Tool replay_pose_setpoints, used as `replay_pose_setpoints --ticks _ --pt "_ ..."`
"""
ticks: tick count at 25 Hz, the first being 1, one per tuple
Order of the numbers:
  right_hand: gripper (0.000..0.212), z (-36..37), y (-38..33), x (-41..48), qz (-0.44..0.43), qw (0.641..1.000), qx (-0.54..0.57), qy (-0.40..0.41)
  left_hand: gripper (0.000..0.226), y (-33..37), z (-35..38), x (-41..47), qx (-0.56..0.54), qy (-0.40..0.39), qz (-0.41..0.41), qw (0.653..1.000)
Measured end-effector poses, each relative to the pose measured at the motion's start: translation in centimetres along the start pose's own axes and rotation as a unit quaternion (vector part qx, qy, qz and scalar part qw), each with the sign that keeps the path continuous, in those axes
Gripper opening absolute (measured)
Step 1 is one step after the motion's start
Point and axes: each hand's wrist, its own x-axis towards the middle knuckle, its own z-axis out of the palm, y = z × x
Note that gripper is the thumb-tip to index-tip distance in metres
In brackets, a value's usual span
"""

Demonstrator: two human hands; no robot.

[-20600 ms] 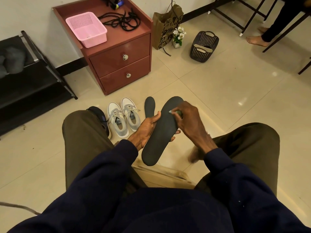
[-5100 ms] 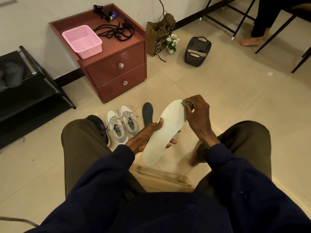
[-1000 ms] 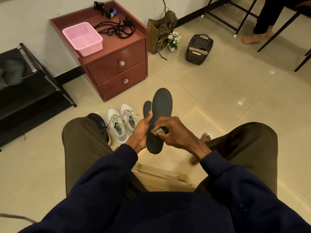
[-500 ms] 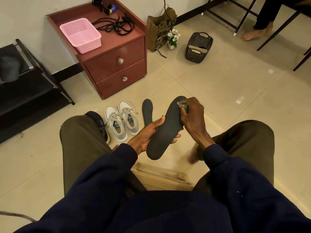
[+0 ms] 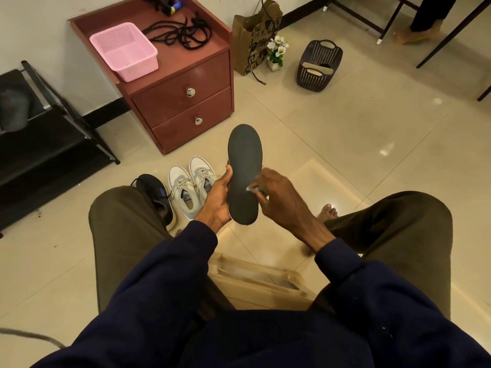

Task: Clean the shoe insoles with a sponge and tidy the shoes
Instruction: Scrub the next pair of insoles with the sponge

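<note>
Shiny beige tile floor (image 5: 372, 144) fills most of the frame, with my knees in the lower half and a beige stool (image 5: 260, 282) between them. There's a black rack (image 5: 39, 144) on the left edge. The red-brown cabinet (image 5: 183, 102) is upper left of centre, with a pink basket (image 5: 123, 53) and a tangle of black cords (image 5: 180, 35) on top. To its right along the top are a paper bag (image 5: 255, 38), then a dark basket (image 5: 317, 66) further right.

Dead centre is the dark insole (image 5: 244, 166), held upright, toe end pointing to the top of the frame. Just left of it on the floor are a pair of grey shoes (image 5: 190, 187), side by side, and a black shoe (image 5: 155, 192) tucked against the left knee.

The left hand (image 5: 216, 200) grips the insole's lower left edge, thumb on the front. The right hand (image 5: 279, 197) comes in from the right, fingers pinching a little pale sponge (image 5: 251, 187) against the insole's lower half. Most of the sponge is hidden under the fingers.
</note>
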Motion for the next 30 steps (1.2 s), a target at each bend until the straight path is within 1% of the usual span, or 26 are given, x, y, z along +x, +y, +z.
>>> replay_pose_setpoints --ticks 1,2,5,6,7,9,10,11,13,16,18,20,24,27,30 --pt "0.011 0.2 0.5 0.0 0.023 1.0 -0.009 0.015 0.054 -0.2 -0.1 0.4 0.002 0.014 0.0 1.0" --pt "0.011 0.6 0.6 -0.3 0.029 1.0 0.01 -0.002 0.056 -0.4 -0.2 0.8 -0.008 0.011 -0.007 1.0" --pt "0.011 0.9 -0.3 -1.2 0.029 0.988 0.093 -0.123 0.064 -0.5 -1.0 1.9 -0.032 0.005 -0.035 0.999" --pt "0.01 0.9 -0.1 -1.1 0.034 0.987 0.099 -0.124 0.064 -0.4 -1.5 2.5 -0.031 0.014 -0.035 0.999" --pt "0.01 0.7 0.3 -0.7 0.049 0.989 0.099 -0.098 0.064 -0.3 -1.9 3.2 -0.024 0.016 -0.036 0.999" --pt "0.008 0.4 2.3 0.5 0.112 0.989 0.096 -0.004 0.061 -0.2 -2.5 4.8 0.001 0.029 -0.017 0.999" --pt "0.008 0.3 3.7 1.0 0.152 0.983 0.097 0.031 0.058 -0.3 -2.9 5.6 0.013 0.039 -0.005 0.999" --pt "0.007 0.4 5.1 1.5 0.192 0.976 0.094 0.049 0.055 -0.6 -3.2 6.3 0.019 0.057 0.005 0.998" --pt "0.006 1.3 8.0 1.9 0.259 0.961 0.074 0.054 0.047 -1.7 -3.9 7.7 0.063 0.098 0.021 0.993" --pt "0.007 3.5 12.1 1.6 0.344 0.934 0.077 0.066 0.041 -3.6 -4.8 10.3 0.17 0.124 0.015 0.978" --pt "0.008 5.4 14.6 1.2 0.38 0.917 0.1 0.076 0.038 -4.2 -5.6 13.2 0.222 0.158 0.011 0.962" --pt "0.009 7.3 16.9 0.9 0.392 0.909 0.116 0.079 0.037 -4.8 -6.8 16.7 0.249 0.194 0.002 0.949" --pt "0.009 11.1 21.7 0.1 0.427 0.889 0.137 0.093 0.059 -6.0 -10.2 23.7 0.309 0.227 -0.058 0.922" --pt "0.009 14.4 24.7 -0.9 0.447 0.877 0.146 0.099 0.07 -6.2 -12.3 28.2 0.357 0.27 -0.055 0.892" --pt "0.009 18.2 27.4 -1.8 0.468 0.864 0.156 0.103 0.072 -6.4 -14.3 32.7 0.372 0.285 -0.053 0.882"
